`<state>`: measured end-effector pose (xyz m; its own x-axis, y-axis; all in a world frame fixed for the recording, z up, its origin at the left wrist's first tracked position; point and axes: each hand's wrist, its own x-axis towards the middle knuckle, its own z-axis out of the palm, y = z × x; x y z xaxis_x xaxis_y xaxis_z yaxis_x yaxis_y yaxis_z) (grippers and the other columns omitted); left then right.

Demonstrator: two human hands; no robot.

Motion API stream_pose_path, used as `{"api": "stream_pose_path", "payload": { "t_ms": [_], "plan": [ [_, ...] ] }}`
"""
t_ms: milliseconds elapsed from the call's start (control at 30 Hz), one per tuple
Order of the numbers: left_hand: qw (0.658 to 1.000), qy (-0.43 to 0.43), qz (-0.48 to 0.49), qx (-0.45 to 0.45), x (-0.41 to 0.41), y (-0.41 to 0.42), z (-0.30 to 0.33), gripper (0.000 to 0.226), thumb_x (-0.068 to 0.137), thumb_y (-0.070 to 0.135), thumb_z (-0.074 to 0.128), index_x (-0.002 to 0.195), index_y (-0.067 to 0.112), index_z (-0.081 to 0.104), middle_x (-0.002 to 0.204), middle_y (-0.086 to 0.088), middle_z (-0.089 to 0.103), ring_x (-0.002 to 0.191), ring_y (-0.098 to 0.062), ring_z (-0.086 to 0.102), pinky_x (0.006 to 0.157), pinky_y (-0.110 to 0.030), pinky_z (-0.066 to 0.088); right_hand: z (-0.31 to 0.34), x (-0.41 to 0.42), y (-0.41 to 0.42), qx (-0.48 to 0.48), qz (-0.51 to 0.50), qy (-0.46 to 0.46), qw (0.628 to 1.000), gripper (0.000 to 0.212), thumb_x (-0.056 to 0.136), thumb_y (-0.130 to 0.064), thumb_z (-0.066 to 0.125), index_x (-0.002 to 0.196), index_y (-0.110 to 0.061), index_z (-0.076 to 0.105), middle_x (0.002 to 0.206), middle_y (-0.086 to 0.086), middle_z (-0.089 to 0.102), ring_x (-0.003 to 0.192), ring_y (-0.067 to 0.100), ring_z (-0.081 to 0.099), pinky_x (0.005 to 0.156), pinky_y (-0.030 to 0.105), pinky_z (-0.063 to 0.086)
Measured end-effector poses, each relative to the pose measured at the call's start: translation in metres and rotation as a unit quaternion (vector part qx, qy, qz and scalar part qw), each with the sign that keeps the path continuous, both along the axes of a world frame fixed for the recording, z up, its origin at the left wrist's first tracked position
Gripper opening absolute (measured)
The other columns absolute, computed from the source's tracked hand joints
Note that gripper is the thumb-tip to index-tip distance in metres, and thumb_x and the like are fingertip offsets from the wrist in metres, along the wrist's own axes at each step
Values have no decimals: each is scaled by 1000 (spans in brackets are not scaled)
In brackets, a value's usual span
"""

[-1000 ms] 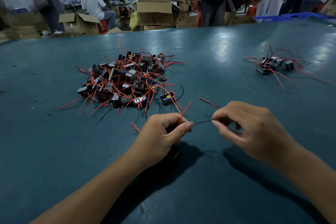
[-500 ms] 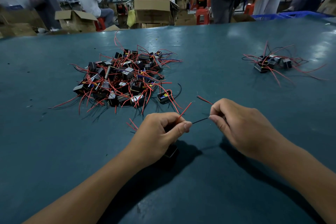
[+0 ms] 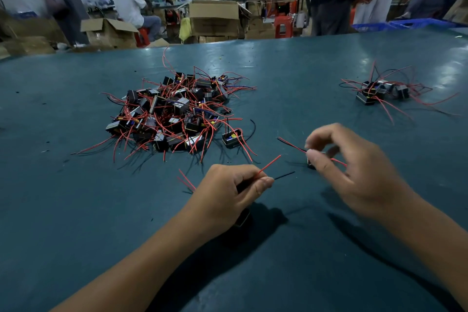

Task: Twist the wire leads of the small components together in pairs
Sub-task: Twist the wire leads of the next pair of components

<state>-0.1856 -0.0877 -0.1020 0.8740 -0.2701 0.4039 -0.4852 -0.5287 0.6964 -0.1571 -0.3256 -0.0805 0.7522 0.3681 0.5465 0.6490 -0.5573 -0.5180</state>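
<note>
My left hand (image 3: 228,190) pinches the red lead (image 3: 269,164) and the black lead (image 3: 283,175) of one small black component (image 3: 243,219), which hangs under the palm, mostly hidden. My right hand (image 3: 354,170), blurred, is a little to the right and apart from those leads. Its thumb and curled fingers hold a second small component (image 3: 312,164), whose red and black lead (image 3: 291,145) sticks out to the left. A big pile of components with red wires (image 3: 174,114) lies beyond my left hand.
A smaller group of components (image 3: 379,91) lies at the far right of the teal table (image 3: 76,210). One single component (image 3: 231,138) sits at the pile's near edge. Cardboard boxes (image 3: 214,18) and several people are beyond the table's far edge.
My right hand has let go of the black lead's tip and moved right and away. My left hand keeps its pinch, and the black lead now sticks out free.
</note>
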Motion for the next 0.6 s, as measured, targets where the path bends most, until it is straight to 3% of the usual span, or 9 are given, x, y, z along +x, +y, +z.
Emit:
{"api": "stream_pose_path", "payload": {
  "t_ms": [100, 267, 367, 467, 533, 600],
  "plan": [
    [999, -32, 3, 34, -1, -2, 1, 28, 93, 35, 62, 82, 12, 71, 61, 3, 55, 51, -5, 43, 51, -12, 32, 8, -10, 7, -5, 17, -72, 997, 29, 91, -43, 56, 113, -25, 58, 103, -11, 62, 98, 11, 60, 87, 17, 42],
    [994, -69, -23, 76, -1, -3, 2, 27, 96, 33, 61, 82, 12, 69, 62, 6, 52, 55, -4, 44, 53, -12, 32, 7, -15, 20, -70, 32, -146, 986, 21, 96, -29, 53, 92, -11, 65, 85, -5, 58, 79, 19, 55, 75, 29, 44],
    [995, -68, -18, 70, 0, -2, 2, 25, 95, 33, 62, 81, 13, 69, 61, 7, 54, 55, -6, 47, 54, -14, 34, 7, -7, 11, -33, 7, -85, 996, 16, 96, -30, 52, 89, -18, 60, 83, -11, 57, 78, 11, 53, 74, 20, 40],
    [997, -59, -1, 55, 0, -1, 3, 22, 93, 30, 64, 79, 14, 68, 60, 3, 55, 54, -8, 47, 54, -17, 35, -1, 10, -8, -23, -65, -8, 998, 4, 95, -26, 60, 98, -23, 58, 96, -11, 62, 93, 8, 55, 79, 6, 36],
    [997, -55, 2, 47, -1, -1, 5, 21, 92, 30, 65, 80, 13, 69, 60, 3, 57, 54, -8, 48, 54, -17, 36, -9, 20, -17, -95, -111, 32, 989, 29, 91, -30, 65, 117, -21, 58, 114, -7, 61, 111, 13, 53, 87, 10, 32],
    [998, -25, -32, 45, -3, 2, 9, 18, 90, 33, 69, 86, 15, 71, 67, 6, 60, 57, -7, 51, 56, -16, 38, -14, 27, -18, -168, -125, 62, 976, 49, 88, -35, 69, 131, -18, 54, 124, -3, 61, 118, 19, 51, 95, 24, 33]
  ]
}}
